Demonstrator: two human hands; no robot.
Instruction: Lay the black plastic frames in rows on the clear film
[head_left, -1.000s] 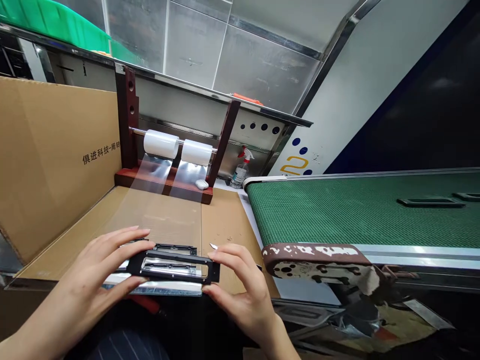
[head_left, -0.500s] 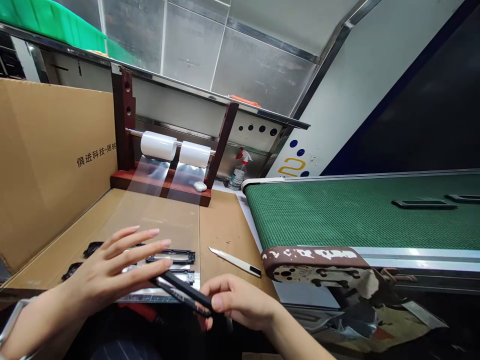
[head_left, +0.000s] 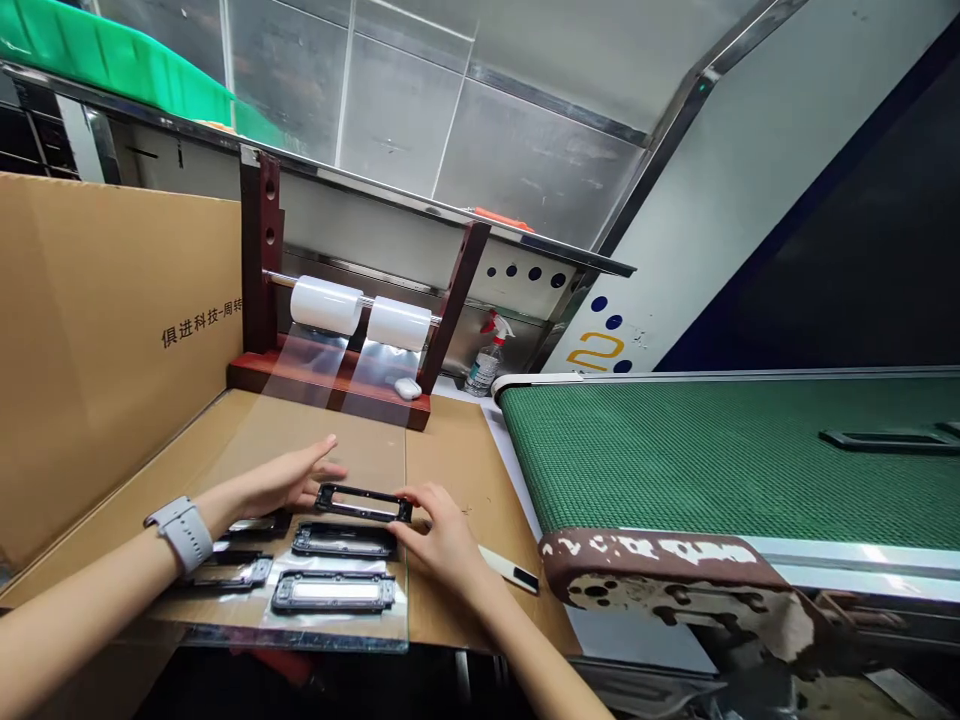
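A black rectangular plastic frame [head_left: 364, 491] with a long slot is pinched at its right end between the thumb and fingers of my right hand [head_left: 442, 535]. My left hand [head_left: 289, 478] is beside its left end, thumb raised and fingers apart; whether the fingertips touch it cannot be made out. Just below lie two similar frames, an upper black frame [head_left: 345, 528] and a lower black frame [head_left: 334, 577], on clear film [head_left: 360, 440]. More frames, including one left-hand frame [head_left: 229, 585], are partly covered by my left forearm.
Two film rolls [head_left: 326, 305] hang on a dark red stand [head_left: 255, 370] at the back. A cutter knife [head_left: 517, 572] lies by my right wrist. A spray bottle [head_left: 484, 368] and a green conveyor belt [head_left: 697, 460] are to the right, a cardboard box wall [head_left: 112, 300] to the left.
The black frame has gone from the table's front edge to above the frames on the film, turned level. Both hands moved farther in. The camera view shifted slightly.
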